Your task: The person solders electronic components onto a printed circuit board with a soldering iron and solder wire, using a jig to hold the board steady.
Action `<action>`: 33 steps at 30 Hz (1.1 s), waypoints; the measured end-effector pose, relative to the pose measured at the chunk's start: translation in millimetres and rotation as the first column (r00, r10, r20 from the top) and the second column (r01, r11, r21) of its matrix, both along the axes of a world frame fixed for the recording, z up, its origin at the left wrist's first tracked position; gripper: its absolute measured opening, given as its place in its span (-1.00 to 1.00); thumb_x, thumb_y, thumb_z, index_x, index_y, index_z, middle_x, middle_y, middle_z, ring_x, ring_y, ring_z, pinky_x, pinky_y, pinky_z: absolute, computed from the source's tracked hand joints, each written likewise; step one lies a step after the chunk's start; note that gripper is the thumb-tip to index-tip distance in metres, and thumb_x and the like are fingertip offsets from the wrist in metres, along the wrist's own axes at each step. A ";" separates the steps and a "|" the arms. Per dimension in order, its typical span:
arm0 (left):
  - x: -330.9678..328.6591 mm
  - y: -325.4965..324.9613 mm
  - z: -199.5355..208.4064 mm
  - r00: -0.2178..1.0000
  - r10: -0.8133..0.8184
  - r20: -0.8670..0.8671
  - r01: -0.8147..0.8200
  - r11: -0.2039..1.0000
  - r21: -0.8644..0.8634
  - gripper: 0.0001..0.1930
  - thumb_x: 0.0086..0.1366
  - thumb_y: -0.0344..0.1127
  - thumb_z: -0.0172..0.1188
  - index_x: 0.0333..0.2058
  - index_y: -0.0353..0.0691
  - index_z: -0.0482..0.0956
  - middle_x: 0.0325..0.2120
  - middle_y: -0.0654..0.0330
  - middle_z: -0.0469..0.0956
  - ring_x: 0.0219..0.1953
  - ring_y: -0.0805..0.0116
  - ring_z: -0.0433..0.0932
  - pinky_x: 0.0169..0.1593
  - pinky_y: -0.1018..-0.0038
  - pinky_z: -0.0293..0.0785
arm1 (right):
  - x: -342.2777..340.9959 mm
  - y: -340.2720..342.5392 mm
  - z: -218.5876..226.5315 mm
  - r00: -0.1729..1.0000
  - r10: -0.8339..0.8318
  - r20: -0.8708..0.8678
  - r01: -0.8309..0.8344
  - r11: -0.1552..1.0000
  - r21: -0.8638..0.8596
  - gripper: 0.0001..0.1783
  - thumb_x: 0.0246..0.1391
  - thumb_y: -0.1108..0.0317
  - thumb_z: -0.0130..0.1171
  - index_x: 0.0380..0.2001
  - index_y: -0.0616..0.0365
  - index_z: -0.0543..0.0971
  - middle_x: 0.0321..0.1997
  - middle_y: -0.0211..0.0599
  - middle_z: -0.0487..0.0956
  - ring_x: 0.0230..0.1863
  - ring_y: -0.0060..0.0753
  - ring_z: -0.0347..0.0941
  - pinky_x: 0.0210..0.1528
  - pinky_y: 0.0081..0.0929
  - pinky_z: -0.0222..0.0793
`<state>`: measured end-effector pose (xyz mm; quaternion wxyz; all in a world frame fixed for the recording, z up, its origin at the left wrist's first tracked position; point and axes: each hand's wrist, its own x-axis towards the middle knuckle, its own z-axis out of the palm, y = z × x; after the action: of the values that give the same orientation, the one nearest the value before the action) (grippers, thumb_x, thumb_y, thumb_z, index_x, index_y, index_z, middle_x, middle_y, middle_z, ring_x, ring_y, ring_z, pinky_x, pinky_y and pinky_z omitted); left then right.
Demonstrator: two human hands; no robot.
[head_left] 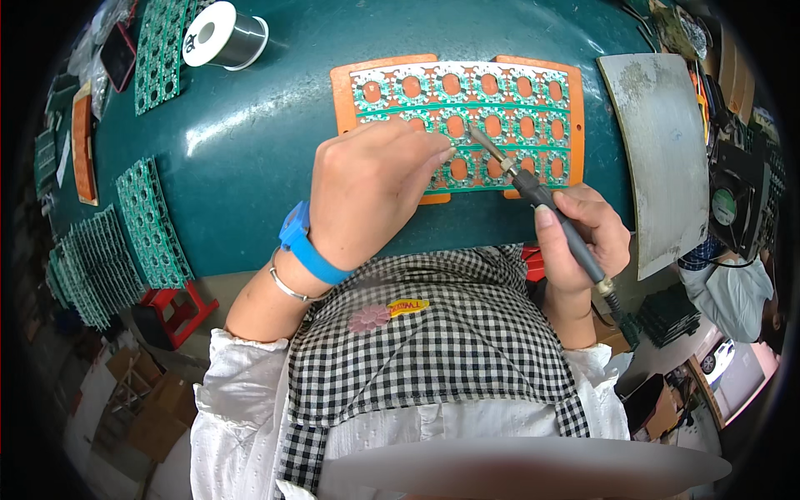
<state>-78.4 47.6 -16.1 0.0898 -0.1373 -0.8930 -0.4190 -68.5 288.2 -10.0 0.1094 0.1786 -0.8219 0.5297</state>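
Note:
A green circuit board panel (471, 108) with rows of round cut-outs lies on an orange backing plate (577, 100). My right hand (596, 237) grips a soldering iron (550, 200) by its dark handle. The iron's tip points up and left over the middle row of the panel; whether it touches cannot be told. My left hand (362, 187), with a blue band at the wrist, is over the panel's left part and covers some of it. Its fingers are pinched together left of the iron's tip; what they hold, if anything, is too small to make out.
A white spool of grey solder wire (242, 40) stands on the green table (283, 150) at the far left. More board panels (154, 221) lean at the left, beside a stacked row (100, 262). A worn grey sheet (662, 158) lies along the right edge.

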 end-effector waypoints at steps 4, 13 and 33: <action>8.0 -9.3 9.2 1.000 0.006 0.002 -0.006 1.000 0.022 -0.88 0.09 -0.55 0.37 -0.35 -0.26 0.71 -0.60 0.16 0.57 -0.58 0.34 0.54 -0.50 0.50 0.42 | 3.6 3.9 -3.5 0.998 -0.058 0.014 0.060 0.969 -0.240 -0.79 -0.11 0.60 0.36 -0.40 0.34 0.51 -0.52 -0.15 0.58 -0.57 -0.51 0.46 -0.52 -0.61 0.35; 3.0 -7.8 -10.3 0.999 0.048 -0.026 -0.047 0.998 0.035 -0.88 0.09 -0.55 0.38 -0.35 -0.28 0.71 -0.59 0.14 0.59 -0.58 0.34 0.55 -0.50 0.49 0.44 | 4.9 -9.1 -2.9 0.998 0.049 0.045 -0.049 0.999 -0.016 -0.76 -0.16 0.58 0.40 -0.42 0.27 0.52 -0.54 -0.13 0.61 -0.59 -0.37 0.54 -0.56 -0.55 0.38; 17.2 -20.2 -1.2 0.995 0.078 0.055 -0.086 0.982 0.165 -0.88 0.10 -0.51 0.36 -0.37 -0.22 0.63 -0.55 0.17 0.57 -0.56 0.25 0.57 -0.50 0.41 0.49 | 4.1 -6.5 -4.4 0.998 0.005 0.066 0.009 0.978 -0.210 -0.81 -0.12 0.67 0.29 -0.40 0.36 0.49 -0.51 -0.12 0.54 -0.54 -0.49 0.42 -0.47 -0.60 0.30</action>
<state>-61.2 27.3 -17.3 0.0969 -0.0822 -0.8615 -0.4917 -64.4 281.7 -14.4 0.1012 0.1476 -0.7646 0.6192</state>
